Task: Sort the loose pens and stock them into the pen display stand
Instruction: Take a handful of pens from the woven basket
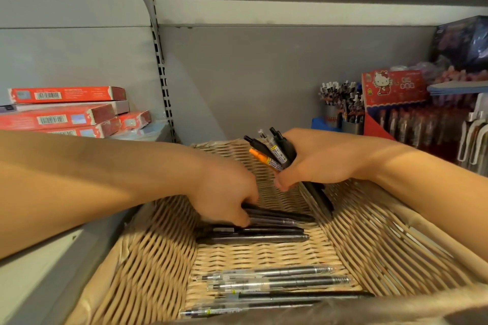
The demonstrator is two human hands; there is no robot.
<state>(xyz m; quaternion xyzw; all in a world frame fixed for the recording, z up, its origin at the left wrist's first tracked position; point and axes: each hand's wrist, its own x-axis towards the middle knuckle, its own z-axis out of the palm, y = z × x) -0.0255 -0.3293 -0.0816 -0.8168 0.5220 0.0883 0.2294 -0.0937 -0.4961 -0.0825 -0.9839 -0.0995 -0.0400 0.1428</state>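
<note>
Right hand [314, 163] grips a pen bundle [274, 152]; left hand [227, 192] pinches, seemingly, 1 black pen [280, 215] in the wicker basket [383, 235]. Light, stiff, slippery barrels: grasp mid-barrel.

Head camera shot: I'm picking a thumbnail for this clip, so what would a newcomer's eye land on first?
First, the two bare arms reaching into the wicker basket at centre. The right hand grips a bundle of pens, one orange, above the basket's far end, while the left hand pinches dark pens lying on the basket floor. Next come the red boxes stacked at left.
</note>
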